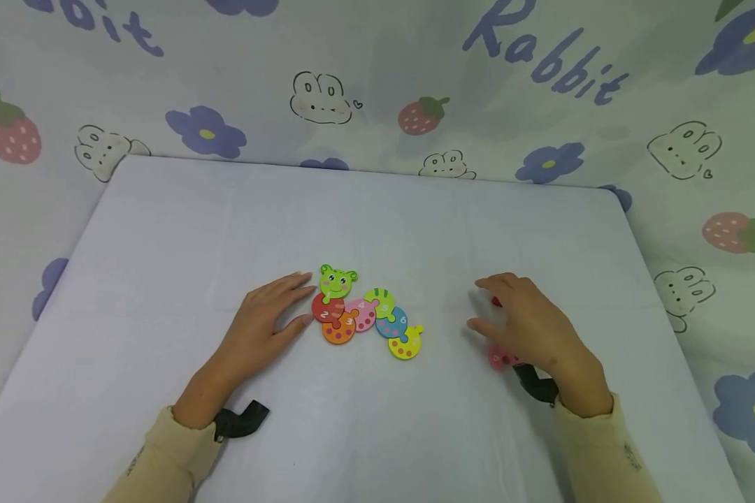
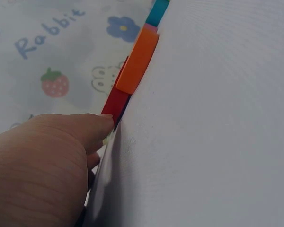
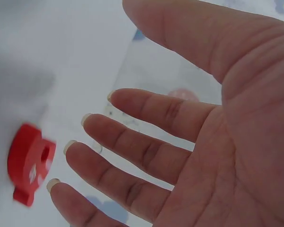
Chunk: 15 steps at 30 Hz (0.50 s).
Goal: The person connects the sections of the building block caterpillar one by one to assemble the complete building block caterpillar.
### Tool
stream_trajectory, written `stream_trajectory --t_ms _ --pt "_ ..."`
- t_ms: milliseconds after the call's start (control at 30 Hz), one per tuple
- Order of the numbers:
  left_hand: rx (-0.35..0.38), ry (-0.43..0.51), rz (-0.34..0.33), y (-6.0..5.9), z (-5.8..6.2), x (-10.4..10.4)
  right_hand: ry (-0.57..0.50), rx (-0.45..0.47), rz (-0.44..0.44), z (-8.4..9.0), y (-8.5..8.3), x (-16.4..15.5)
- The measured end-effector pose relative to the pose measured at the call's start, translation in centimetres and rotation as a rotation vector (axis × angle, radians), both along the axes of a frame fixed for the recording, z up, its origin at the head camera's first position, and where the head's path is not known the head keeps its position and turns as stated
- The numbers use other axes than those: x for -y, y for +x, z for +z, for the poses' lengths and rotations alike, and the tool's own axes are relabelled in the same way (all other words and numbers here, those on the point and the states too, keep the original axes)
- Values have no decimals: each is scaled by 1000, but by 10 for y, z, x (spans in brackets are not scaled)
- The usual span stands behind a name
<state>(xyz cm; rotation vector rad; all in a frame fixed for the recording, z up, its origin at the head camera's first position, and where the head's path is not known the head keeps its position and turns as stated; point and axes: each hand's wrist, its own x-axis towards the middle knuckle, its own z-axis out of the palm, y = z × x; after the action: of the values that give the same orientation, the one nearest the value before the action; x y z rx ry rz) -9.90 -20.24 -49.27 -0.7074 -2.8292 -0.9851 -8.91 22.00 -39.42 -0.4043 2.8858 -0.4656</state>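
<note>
Left hand [image 1: 267, 318], fingers flat, steadies a six-piece caterpillar puzzle [image 1: 365, 314]. Right hand [image 1: 531, 325] hovers wide, empty, over loose red piece [image 3: 29, 163]; a pink piece [image 1: 499, 358] also waits

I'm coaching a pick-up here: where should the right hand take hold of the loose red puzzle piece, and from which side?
Probably best from above: pinch the red puzzle piece across its round body's rim, thumb and forefinger on opposite edges. It lies flat on the table, so no face offers a hold. Its small tab is too slight. The right hand hovers open beside it.
</note>
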Motion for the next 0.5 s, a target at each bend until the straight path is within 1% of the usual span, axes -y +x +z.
stream_trajectory --t_ms 300,500 --pt "-1 6 -2 0 1 0 2 101 -64 5 -8 -27" --pt "3 7 -2 0 1 0 54 142 -110 -2 -15 -38"
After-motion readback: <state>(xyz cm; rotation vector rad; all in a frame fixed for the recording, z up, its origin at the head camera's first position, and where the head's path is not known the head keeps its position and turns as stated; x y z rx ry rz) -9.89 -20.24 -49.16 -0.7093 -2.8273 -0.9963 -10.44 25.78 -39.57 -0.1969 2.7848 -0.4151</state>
